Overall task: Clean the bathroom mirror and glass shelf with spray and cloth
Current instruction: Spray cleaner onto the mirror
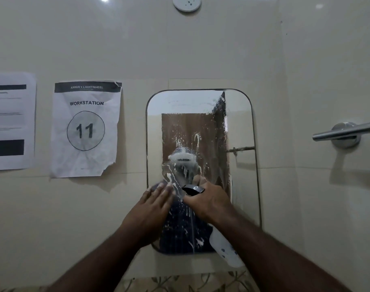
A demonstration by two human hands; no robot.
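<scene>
1. We see the rounded-corner rectangular wall mirror (201, 131) fixed to the beige tiled wall (179, 49), its glass streaked with white foam spray and drips, thickest around the middle and running down towards the lower part.
2. Our right hand (209, 202) is curled around the neck of a translucent white plastic spray bottle with a black trigger head (193, 189); the nozzle sits close in front of the mirror's lower half, and the bottle body hangs below the wrist, by the mirror's lower right corner.
3. Our left hand (152, 204) is laid flat against the lower left of the glass, fingers straight and close together, fingertips at the wet foam; no cloth shows under it.
4. Left of the mirror, a crumpled white paper sign reading "WORKSTATION 11" (86, 129) is stuck to the wall, and a second printed sheet (10, 121) hangs further left, cut off by the frame edge.
5. To the right, well apart from the mirror, a brushed steel towel bar (346, 131) juts from the side wall.
6. Above the mirror sits a round white fitting (186, 3).
</scene>
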